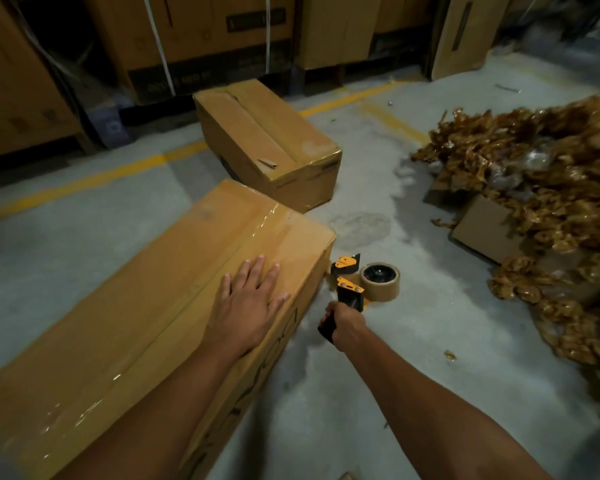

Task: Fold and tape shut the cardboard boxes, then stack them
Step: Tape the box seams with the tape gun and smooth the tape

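1. Head view: your left hand lies flat, fingers spread, on the taped top of the long cardboard box, near its far end.
2. Your right hand wraps the handle of the orange-and-black tape dispenser, just beside that box's far corner.
3. A second taped box sits just beyond the long box's far end.

Our left hand lies palm down, fingers spread and straight. To its right, our right hand curls its fingers round the tape dispenser handle, both bare forearms stretched away from us.
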Demonstrator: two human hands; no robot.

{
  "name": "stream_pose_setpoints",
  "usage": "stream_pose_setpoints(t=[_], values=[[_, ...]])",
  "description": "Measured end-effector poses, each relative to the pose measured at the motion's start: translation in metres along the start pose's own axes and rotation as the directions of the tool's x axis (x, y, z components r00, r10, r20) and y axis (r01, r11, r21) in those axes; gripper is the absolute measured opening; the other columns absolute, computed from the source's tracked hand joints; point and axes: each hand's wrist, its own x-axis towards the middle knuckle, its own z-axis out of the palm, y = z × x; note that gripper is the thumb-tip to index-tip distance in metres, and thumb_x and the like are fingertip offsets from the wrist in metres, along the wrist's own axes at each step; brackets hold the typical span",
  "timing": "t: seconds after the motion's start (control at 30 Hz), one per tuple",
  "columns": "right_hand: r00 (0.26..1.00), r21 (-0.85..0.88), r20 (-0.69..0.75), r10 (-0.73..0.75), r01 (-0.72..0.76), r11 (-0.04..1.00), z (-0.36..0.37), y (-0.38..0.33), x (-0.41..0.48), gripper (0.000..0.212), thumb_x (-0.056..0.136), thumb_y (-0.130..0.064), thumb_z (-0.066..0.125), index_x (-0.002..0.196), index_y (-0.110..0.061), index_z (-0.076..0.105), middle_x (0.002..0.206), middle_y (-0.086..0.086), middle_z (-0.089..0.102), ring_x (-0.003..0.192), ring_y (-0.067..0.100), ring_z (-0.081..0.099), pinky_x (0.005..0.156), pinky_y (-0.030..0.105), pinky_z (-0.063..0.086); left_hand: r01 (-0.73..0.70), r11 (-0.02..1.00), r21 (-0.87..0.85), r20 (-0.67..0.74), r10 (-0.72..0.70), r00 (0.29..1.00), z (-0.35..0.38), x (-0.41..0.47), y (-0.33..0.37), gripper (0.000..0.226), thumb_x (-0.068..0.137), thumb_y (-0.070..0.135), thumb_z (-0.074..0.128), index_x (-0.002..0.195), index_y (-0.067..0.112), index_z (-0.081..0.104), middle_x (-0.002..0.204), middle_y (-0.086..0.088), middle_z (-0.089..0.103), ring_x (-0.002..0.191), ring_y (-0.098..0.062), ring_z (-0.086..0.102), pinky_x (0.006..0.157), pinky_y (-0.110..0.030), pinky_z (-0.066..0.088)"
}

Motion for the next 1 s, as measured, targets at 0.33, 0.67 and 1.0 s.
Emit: stream_pose_setpoints(t=[0.33, 0.67, 1.0], values=[[0.998, 0.095, 0.044, 0.046, -0.05, 0.994, -0.026, -0.008, 0.018, 0.037, 0.091, 0.004, 0.057, 0.06, -0.012, 0.044, 0.057, 0.004, 0.042, 0.045, 0.018, 0.042, 0.035, 0.018, 0.039, 0.038, 0.994, 0.105, 0.167, -0.055, 0.984, -0.006, -0.003, 0.022, 0.111, 0.085, 0.063, 0.058, 0.155, 0.025, -0.02, 0.162, -0.005, -0.029, 0.15, -0.031, -0.02, 0.115, -0.072, 0.003], [0.998, 0.074, 0.033, -0.062, 0.06, 0.995, -0.063, -0.067, 0.028, 0.028, 0.084, 0.008, 0.057, 0.063, -0.007, 0.049, 0.046, 0.007, 0.047, 0.03, 0.018, 0.043, 0.036, 0.019, 0.042, 0.084, 0.988, 0.127, 0.079, -0.094, 0.992, 0.009, -0.003, 0.032, 0.106, 0.085, 0.059, 0.058, 0.157, 0.029, -0.014, 0.164, -0.003, -0.024, 0.152, -0.028, -0.016, 0.115, -0.069, 0.003], [0.961, 0.25, 0.254, -0.104, 0.039, 0.967, -0.01, -0.027, -0.074, 0.024, 0.084, 0.0, 0.061, 0.065, -0.009, 0.051, 0.054, 0.007, 0.049, 0.04, 0.019, 0.047, 0.045, 0.026, 0.046, 0.073, 0.997, -0.028, 0.127, -0.069, 0.989, -0.02, -0.025, 0.001, 0.086, 0.086, 0.081, 0.006, 0.158, 0.036, 0.001, 0.164, 0.008, -0.014, 0.153, -0.018, -0.009, 0.121, -0.05, -0.001]])
